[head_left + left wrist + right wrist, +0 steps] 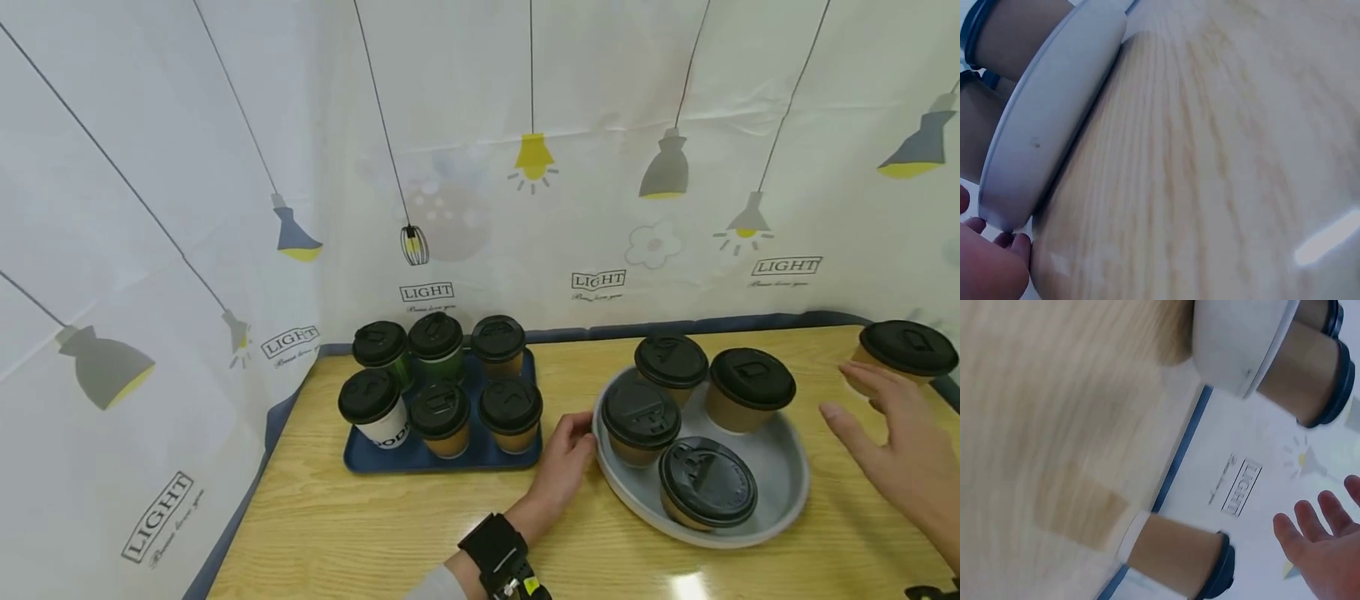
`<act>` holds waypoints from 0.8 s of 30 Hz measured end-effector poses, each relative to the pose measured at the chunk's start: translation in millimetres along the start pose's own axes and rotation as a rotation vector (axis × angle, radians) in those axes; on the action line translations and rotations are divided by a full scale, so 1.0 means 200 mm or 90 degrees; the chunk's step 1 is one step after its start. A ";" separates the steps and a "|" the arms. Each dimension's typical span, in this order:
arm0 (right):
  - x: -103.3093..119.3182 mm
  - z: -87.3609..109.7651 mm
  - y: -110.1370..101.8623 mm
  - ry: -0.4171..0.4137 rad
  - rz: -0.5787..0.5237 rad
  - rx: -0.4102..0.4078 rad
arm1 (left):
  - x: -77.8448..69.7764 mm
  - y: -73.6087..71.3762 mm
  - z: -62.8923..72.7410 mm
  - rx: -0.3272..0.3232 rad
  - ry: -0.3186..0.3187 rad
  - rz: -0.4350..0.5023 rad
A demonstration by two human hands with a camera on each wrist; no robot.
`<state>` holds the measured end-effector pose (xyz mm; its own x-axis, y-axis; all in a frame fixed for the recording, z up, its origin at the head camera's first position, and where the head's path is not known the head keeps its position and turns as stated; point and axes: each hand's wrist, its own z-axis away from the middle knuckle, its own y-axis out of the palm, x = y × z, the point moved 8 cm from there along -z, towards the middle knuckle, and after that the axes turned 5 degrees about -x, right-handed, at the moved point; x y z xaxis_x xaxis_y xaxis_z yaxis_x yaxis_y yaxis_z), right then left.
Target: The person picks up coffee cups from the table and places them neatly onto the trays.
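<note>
My left hand (558, 467) holds the left edge of a round grey tray (795, 475), its fingertips at the rim; the left wrist view shows those fingertips (1021, 245) against the base of the tray's side wall. Black-lidded brown paper coffee cups (708, 483) stand in several places on this tray. Off to the right, my right hand (900, 442) is spread with nothing in it. Close beyond its fingers a lone brown coffee cup (907, 346) with a black lid stands on the table. The right wrist view has this hand (1329, 550) apart from that cup (1175, 555).
Left of the round tray lies a dark blue rectangular tray (442, 462). It carries several lidded cups, among them a white cup (386, 423) and green cups (442, 367). A lamp-print cloth (480, 192) hangs behind the wooden table (337, 533).
</note>
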<state>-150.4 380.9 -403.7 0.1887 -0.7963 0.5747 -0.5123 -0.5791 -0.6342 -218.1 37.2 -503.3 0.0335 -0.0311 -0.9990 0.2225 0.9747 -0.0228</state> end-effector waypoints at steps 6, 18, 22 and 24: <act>-0.03 0.02 -0.10 0.002 0.035 -0.086 | -0.04 -0.02 -0.03 -0.044 -0.007 -0.030; -0.12 0.03 -0.10 0.037 0.024 -0.128 | -0.03 0.01 -0.14 0.011 -0.016 -0.110; -0.15 0.04 -0.11 0.034 0.015 -0.152 | -0.03 0.00 -0.09 0.044 -0.020 -0.045; -0.17 0.04 -0.11 0.030 0.005 -0.158 | -0.03 0.00 -0.07 0.043 -0.025 -0.016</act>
<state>-138.4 419.2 -412.8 0.1476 -0.7882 0.5974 -0.7045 -0.5078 -0.4959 -231.0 41.1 -498.4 0.0651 -0.0656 -0.9957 0.2886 0.9564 -0.0442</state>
